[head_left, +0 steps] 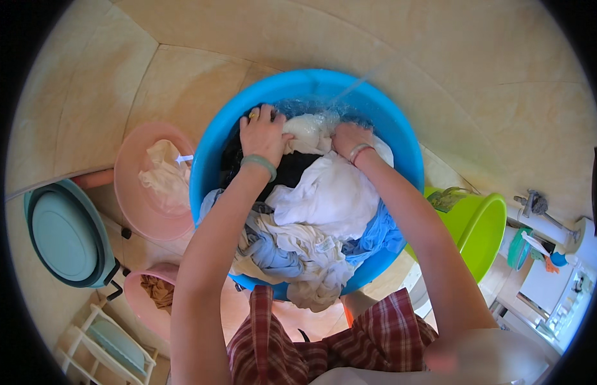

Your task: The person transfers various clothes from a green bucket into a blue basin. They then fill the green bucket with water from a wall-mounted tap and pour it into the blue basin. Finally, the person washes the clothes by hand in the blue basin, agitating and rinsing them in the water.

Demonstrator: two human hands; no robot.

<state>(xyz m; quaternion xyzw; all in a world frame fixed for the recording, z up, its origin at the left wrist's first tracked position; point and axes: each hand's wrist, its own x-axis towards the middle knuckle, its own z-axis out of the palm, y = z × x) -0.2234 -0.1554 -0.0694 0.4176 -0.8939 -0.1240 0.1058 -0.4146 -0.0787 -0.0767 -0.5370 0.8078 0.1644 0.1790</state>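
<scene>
A large round blue tub (414,186) in front of me is heaped with wet laundry. My left hand (263,133) is at its far left, beside black cloth (294,168), its fingers curled and its thumb against a wet white cloth (308,133). To the right, my right hand (352,138) is closed on the same cloth, with its fingertips hidden. A thin stream of water (356,85) splashes between and behind my hands. Nearer me lie a bigger white garment (330,196), a cream garment (292,237) hanging over the front rim, and blue cloth (377,234).
Left of the tub are a pink basin (133,196) with pale cloth, another pink basin (139,300) with brown cloth, a teal folding basin (64,234) and a white rack (86,327). A lime-green tub (481,234) stands right, near a wall tap (534,202). Tiled wall (407,38) rises behind.
</scene>
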